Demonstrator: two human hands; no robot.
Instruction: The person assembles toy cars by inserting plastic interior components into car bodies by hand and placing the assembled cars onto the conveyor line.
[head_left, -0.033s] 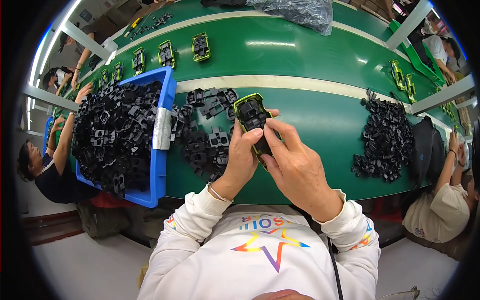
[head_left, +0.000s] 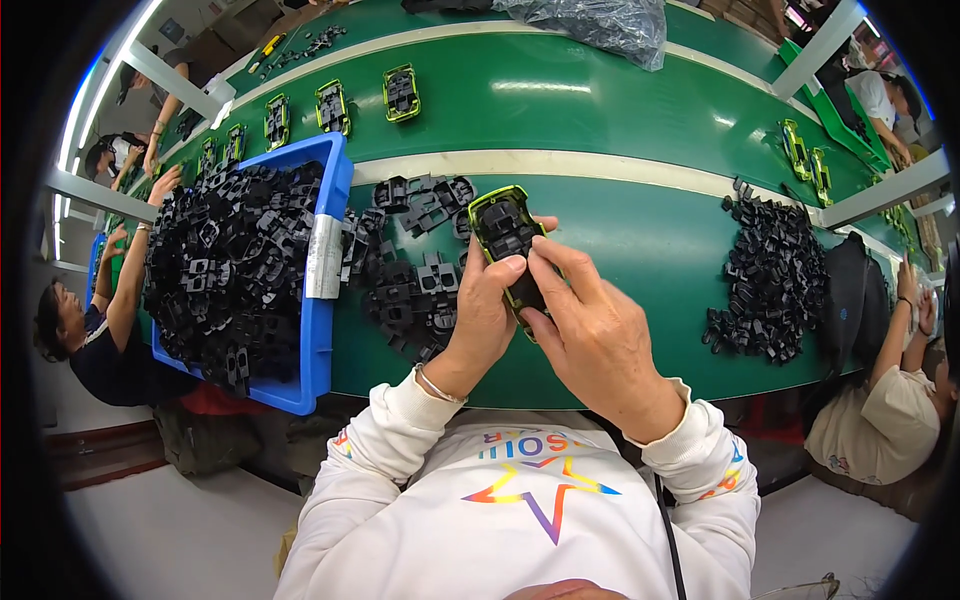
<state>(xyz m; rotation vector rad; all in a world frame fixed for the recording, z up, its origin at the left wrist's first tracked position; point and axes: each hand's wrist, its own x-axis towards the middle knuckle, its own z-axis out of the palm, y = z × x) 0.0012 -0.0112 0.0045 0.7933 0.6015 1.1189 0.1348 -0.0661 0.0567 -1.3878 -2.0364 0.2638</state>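
Above the green table I hold a lime-green toy car body (head_left: 505, 222) with a black seat-like insert inside it, tilted in front of my chest. My left hand (head_left: 485, 305) grips its left side, thumb lying along the near part. On its right side my right hand (head_left: 592, 315) has thumb and fingers closed, the fingertips pressing on the black insert. The palms and fingers cover the shell's lower part. Close to my left hand lies a loose group of black plastic inserts (head_left: 410, 295).
A blue crate (head_left: 318, 345) heaped with black parts (head_left: 235, 270) stands at left. Small black parts (head_left: 765, 280) are piled at right, beside a dark bag (head_left: 850, 300). Several green car bodies (head_left: 401, 94) sit on the strip beyond a pale rail (head_left: 560, 163). Co-workers sit at both sides.
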